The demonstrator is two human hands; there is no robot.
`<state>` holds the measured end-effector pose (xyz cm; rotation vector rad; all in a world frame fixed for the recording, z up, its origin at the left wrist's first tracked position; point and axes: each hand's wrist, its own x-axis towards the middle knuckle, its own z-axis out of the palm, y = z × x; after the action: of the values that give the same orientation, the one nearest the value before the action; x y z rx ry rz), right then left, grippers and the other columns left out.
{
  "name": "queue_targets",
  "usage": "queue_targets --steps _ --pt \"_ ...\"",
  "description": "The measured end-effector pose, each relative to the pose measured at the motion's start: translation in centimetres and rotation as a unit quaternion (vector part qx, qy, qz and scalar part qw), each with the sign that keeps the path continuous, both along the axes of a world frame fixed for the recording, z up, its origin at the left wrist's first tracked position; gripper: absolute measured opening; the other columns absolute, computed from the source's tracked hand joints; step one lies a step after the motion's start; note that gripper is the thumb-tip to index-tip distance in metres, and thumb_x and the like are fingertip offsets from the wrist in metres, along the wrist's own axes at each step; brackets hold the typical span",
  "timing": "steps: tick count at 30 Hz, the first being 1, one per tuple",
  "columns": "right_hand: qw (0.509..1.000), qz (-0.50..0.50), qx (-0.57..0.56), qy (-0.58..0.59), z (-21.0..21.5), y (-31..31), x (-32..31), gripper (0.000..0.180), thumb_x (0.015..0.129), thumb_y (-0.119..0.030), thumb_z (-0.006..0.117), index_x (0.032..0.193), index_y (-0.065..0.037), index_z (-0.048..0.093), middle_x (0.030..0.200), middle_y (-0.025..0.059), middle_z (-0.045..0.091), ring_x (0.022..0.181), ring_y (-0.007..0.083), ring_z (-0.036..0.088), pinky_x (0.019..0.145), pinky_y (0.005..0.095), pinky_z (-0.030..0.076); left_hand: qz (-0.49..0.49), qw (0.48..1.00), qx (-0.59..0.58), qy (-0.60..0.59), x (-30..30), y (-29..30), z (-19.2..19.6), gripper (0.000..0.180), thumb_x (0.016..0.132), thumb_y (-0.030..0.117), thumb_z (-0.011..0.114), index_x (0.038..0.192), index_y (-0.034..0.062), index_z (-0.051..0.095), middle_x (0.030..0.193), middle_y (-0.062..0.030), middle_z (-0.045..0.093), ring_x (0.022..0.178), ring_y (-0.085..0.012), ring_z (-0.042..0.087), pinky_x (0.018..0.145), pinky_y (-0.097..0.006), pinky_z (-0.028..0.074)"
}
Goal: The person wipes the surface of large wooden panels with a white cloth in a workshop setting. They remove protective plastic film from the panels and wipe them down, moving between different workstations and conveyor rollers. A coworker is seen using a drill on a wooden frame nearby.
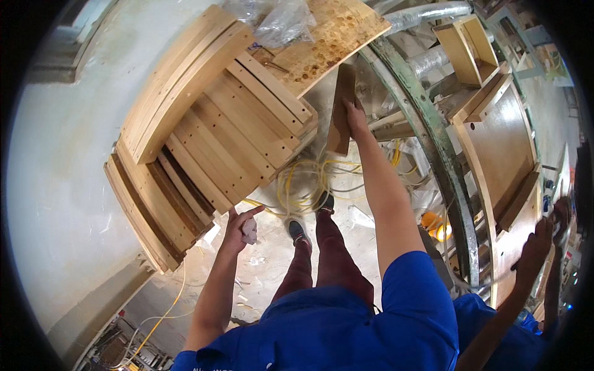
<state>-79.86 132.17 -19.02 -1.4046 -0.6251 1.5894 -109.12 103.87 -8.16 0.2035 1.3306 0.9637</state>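
Observation:
My right hand [355, 119] is closed on the edge of a long, dark brown wooden board [340, 127], held out ahead of me above the floor. The board stands tilted, its lower end toward my feet. At the left, my left hand [234, 232] has a small crumpled pale pinkish sheet [249, 231], like paper or sandpaper, tucked in its curled fingers. The index finger points out to the right. That hand is close to the near end of a stack of pale wooden boards [226, 145] with small drilled holes. Curved wooden pieces [185, 83] lie on the stack's far left side.
A speckled plywood sheet [337, 34] bears clear plastic wrap [281, 25]. Yellow hoses [303, 185] loop across the floor ahead of my feet. A curved green metal frame [427, 123] rises at the right; beyond it is a wooden panel [501, 148]. A co-worker's arm [526, 266] reaches in at the lower right.

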Motion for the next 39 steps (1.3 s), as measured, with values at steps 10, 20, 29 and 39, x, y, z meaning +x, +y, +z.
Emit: queue_targets --steps 10,20,29,39 --pt "0.995 0.003 -0.013 0.097 -3.1 6.7 -0.5 0.056 0.085 -0.027 0.059 0.133 -0.006 0.040 0.117 0.0097 0.056 0.098 0.0197 0.057 0.082 0.0296 0.047 -0.068 0.994 -0.072 0.051 1.1 3.0 0.6 0.036 0.084 0.014 0.053 0.115 -0.0050 0.051 0.059 -0.0022 0.054 0.041 -0.0077 0.040 0.038 -0.023 0.035" --pt "0.983 0.050 0.104 -0.143 -7.8 9.5 -1.3 0.066 0.086 -0.031 0.058 0.140 -0.005 0.029 0.135 0.0206 0.043 0.124 0.0344 0.042 0.100 0.0365 0.036 -0.036 0.986 -0.150 0.070 2.0 3.7 0.4 0.044 0.088 0.023 0.048 0.119 -0.0081 0.051 0.048 0.0057 0.030 0.037 -0.0065 0.029 0.038 -0.022 0.026" --pt "0.977 0.029 0.165 -0.131 -8.7 8.3 -4.0 0.062 0.088 -0.025 0.056 0.141 -0.008 0.028 0.128 0.0179 0.051 0.119 0.0291 0.049 0.096 0.0330 0.039 -0.029 0.982 -0.186 -0.007 1.4 3.8 1.0 0.052 0.085 0.018 0.049 0.128 -0.0100 0.041 0.051 0.0032 0.041 0.038 -0.0062 0.034 0.035 -0.021 0.029" --pt "0.980 0.074 0.097 -0.158 -6.4 2.2 -3.0 0.057 0.088 -0.020 0.056 0.138 -0.004 0.033 0.133 0.0169 0.047 0.124 0.0267 0.045 0.099 0.0324 0.036 -0.048 0.988 -0.141 -0.029 1.0 3.4 0.3 0.046 0.084 0.015 0.049 0.127 -0.0005 0.046 0.094 -0.0129 0.061 0.044 -0.0058 0.040 0.038 -0.022 0.036"
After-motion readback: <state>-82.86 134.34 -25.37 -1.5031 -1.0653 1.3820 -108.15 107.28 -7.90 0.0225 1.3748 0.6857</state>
